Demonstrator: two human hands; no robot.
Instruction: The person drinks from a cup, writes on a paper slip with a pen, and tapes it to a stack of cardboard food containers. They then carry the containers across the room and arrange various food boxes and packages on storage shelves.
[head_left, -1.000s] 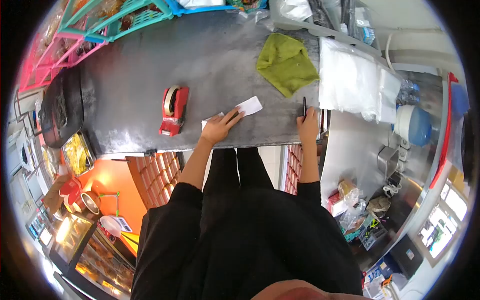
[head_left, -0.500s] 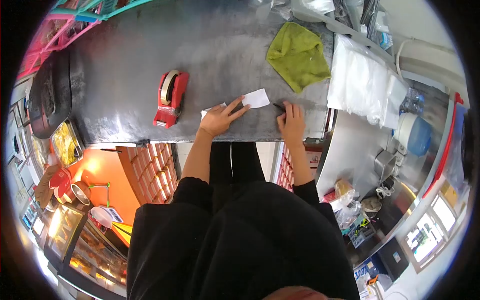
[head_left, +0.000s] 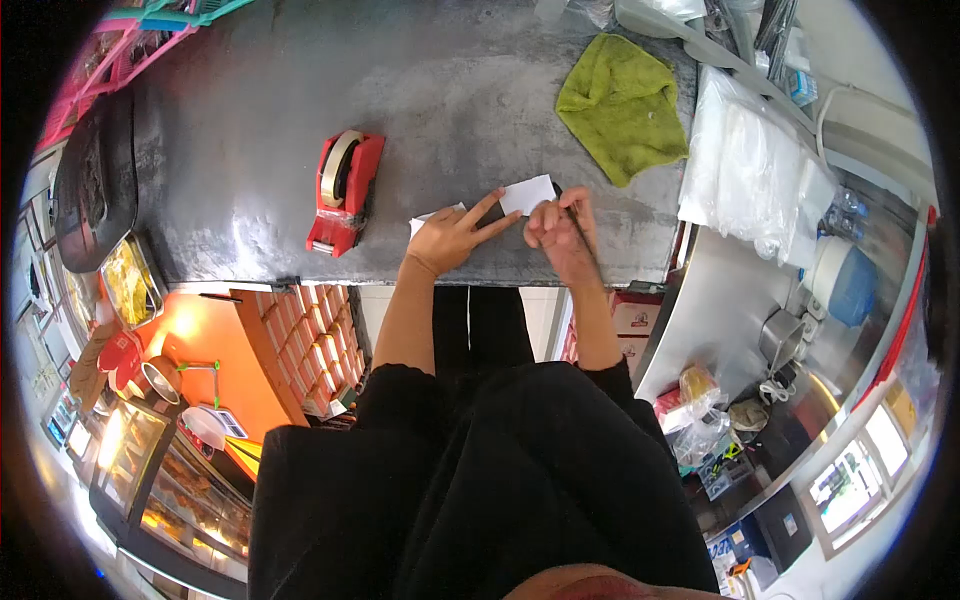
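A strip of white paper (head_left: 530,196) lies near the front edge of the dark counter (head_left: 250,120). My left hand (head_left: 445,240) rests flat over it with fingers spread, and white paper shows on both sides of the hand. Just right of the paper, my right hand (head_left: 568,245) is raised with its fingers curled around a slim black pen (head_left: 573,212). Motion smears this hand, so the pen shows only in part. A red tape dispenser (head_left: 345,195) with a tape roll stands to the left of my left hand.
A green cloth (head_left: 625,110) lies at the back right of the counter. Beyond it are stacked clear plastic bags (head_left: 745,160). A black rounded object (head_left: 98,185) sits at the left end, near a tray of yellow food (head_left: 130,283).
My right hand has lifted from the counter and turned, moving slightly left toward the paper with the pen. My left hand stays on the paper. The whole view has shifted a little.
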